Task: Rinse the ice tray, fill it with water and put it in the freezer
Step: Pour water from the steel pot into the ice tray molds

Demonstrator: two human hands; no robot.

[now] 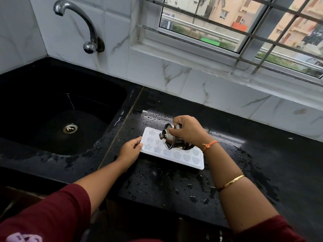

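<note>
A home kitchen: black sink (57, 109) under a wall tap (82, 27), black counter (244, 154), barred window (244, 27).

We stood before a black stone countertop (262, 154) scattered with water drops, a black sink (43, 105) sunk into its left side and a chrome tap (92, 34) fixed to the wall above. White marble-veined tiles (174, 75) covered the walls. Daylight came through a white-framed window (201, 20) behind a metal grille (275, 43), with peach-coloured buildings (227, 13) outside.
</note>
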